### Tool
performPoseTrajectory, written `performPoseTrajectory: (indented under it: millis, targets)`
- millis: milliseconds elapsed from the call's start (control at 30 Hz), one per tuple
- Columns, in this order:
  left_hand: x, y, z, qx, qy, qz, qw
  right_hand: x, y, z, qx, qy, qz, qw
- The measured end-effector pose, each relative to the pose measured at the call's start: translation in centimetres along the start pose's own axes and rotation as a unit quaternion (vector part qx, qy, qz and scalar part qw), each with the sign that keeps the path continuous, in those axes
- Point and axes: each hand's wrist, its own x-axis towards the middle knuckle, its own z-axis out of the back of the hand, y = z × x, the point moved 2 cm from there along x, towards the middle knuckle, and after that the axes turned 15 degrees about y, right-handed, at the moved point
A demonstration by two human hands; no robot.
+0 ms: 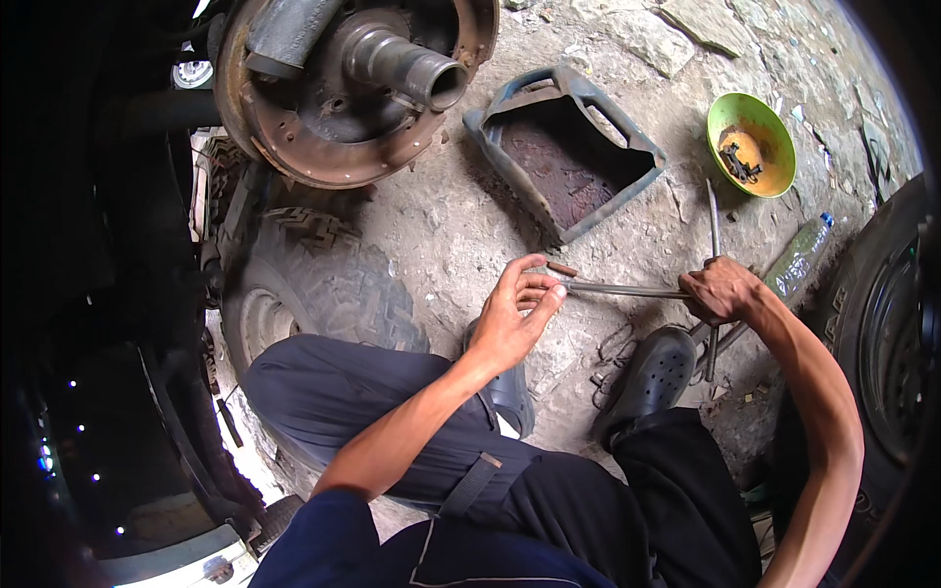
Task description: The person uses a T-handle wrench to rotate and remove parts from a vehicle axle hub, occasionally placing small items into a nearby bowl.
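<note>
My left hand (pixel 520 304) has its fingers curled round the near end of a slim steel rod (pixel 622 290), thumb at the tip. A short rusty cylindrical piece (pixel 561 269) sits by the fingertips; whether I hold it too, I cannot tell. My right hand (pixel 722 289) is closed on the rod's other end, where it crosses an upright metal bar (pixel 714 223). More metal bars extend below that hand, partly hidden by it. Beyond my hands lie a cut-open plastic jerrycan (pixel 510 201) with dark residue and a green bowl (pixel 782 142) holding small dark metal parts.
A rusty wheel hub (pixel 412 147) stands upper left, above a treaded tyre (pixel 368 304). Another tyre (pixel 853 343) is at right, beside a plastic bottle (pixel 801 257). My clog (pixel 652 382) rests on the rough stony ground (pixel 667 118). Dark vehicle bodywork fills the left edge.
</note>
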Motion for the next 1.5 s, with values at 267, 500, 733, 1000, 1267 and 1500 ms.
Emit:
performPoseTrajectory:
  millis: [267,500,733,1000,1267,1500]
  targets:
    - [-0.1,-0.4,0.6,0.01,-0.03,0.016,0.999,1.1,3.9,5.9,0.18,-0.03,0.027,0.983]
    - [-0.2,-0.8,0.7,-0.126,-0.086,0.086,0.985,0.0,6.6,11.4,0.386,0.0,0.089,0.918]
    - [-0.9,-5.9,1.4,-0.158,-0.103,-0.128,0.974,-3.6,10.2,16.2,0.618,-0.063,0.177,0.763]
    - [0.2,-10.1,2.7,-0.204,-0.014,-0.303,0.931,-2.9,13.4,14.6,0.682,-0.178,0.221,0.674]
    - [0.4,-11.0,3.3,-0.18,-0.063,-0.291,0.938,-2.8,17.1,14.3,0.706,-0.345,0.196,0.586]
    - [0.2,-12.3,3.0,-0.173,-0.129,-0.284,0.934,-2.2,18.5,14.5,0.654,-0.429,0.286,0.553]
